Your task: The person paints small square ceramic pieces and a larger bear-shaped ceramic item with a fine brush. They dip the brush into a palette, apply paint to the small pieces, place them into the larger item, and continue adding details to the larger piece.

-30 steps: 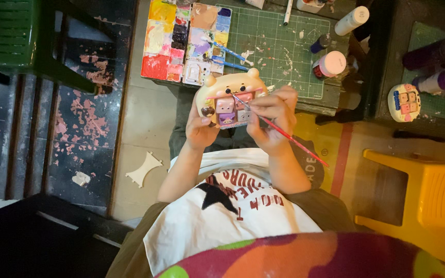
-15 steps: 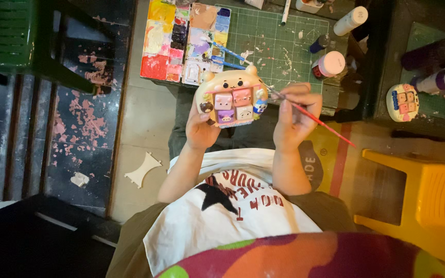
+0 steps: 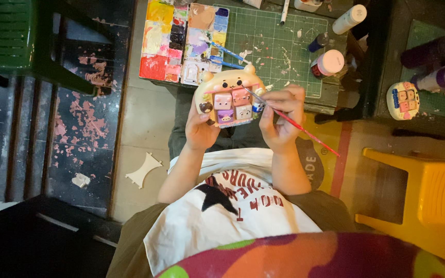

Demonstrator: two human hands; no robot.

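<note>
Now the bear-shaped figure is held more upright than a moment ago, gripped from below by the left hand, just in front of the table edge. The red-handled brush, which was lifted off half a second ago, has been brought back: it is pinched in the closed right hand and its tip is set on the figure's right side, so painting appears to have been resumed. On the table a green cutting mat, a paint-smeared palette and paint bottles are laid out. A yellow stool stands on the tiled floor.
</note>
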